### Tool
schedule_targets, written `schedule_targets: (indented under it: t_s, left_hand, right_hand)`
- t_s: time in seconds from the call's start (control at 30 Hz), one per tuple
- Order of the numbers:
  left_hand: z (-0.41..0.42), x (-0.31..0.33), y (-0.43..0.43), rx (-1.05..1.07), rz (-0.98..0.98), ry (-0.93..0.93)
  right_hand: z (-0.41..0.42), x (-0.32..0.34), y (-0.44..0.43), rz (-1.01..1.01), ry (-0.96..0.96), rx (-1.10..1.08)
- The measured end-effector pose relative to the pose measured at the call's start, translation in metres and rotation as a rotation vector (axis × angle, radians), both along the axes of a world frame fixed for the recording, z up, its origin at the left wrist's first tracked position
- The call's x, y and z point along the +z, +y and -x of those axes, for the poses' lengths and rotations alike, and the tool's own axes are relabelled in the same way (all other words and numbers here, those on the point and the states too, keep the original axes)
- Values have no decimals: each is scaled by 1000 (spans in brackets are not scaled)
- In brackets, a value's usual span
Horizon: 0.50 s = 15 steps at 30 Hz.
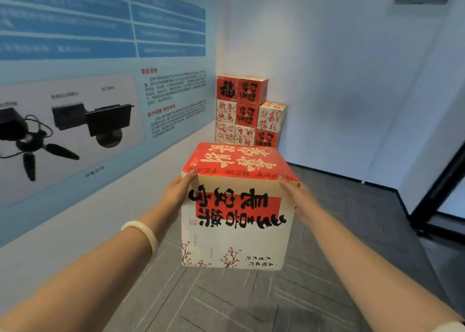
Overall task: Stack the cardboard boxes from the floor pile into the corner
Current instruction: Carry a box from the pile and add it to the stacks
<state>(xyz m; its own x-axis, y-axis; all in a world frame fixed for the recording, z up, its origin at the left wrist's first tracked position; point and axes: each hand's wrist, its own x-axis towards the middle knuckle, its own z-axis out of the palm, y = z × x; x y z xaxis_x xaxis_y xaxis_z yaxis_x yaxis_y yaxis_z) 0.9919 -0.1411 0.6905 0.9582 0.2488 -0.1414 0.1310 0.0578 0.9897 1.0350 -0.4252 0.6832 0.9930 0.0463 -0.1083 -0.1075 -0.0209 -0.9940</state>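
Note:
I hold a cardboard box (237, 221) in front of me, above the floor. It has a red top and a white front with black calligraphy and plum blossoms. My left hand (178, 191) presses its left side and my right hand (295, 196) presses its right side. Ahead, in the corner, stands a stack of several similar red and white boxes (247, 110). The stack is three boxes high on the left and lower on the right. The held box hides the foot of the stack.
A blue poster wall (100, 92) runs along my left up to the corner. A white wall (339, 80) closes the far side. A dark-framed glass door (445, 193) is at the right. Grey plank flooring (226, 301) lies below.

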Motion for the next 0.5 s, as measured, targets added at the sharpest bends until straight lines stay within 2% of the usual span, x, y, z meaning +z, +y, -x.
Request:
schedule_targets:
  t_s: [0.3, 0.5]
  left_hand:
    - [-206, -17, -33, -211, -47, 3]
    - [-364, -5, -36, -190, -47, 1]
  right_hand:
    - [-160, -6, -37, -26, -30, -157]
    - [-312, 5, -34, -44, -57, -138]
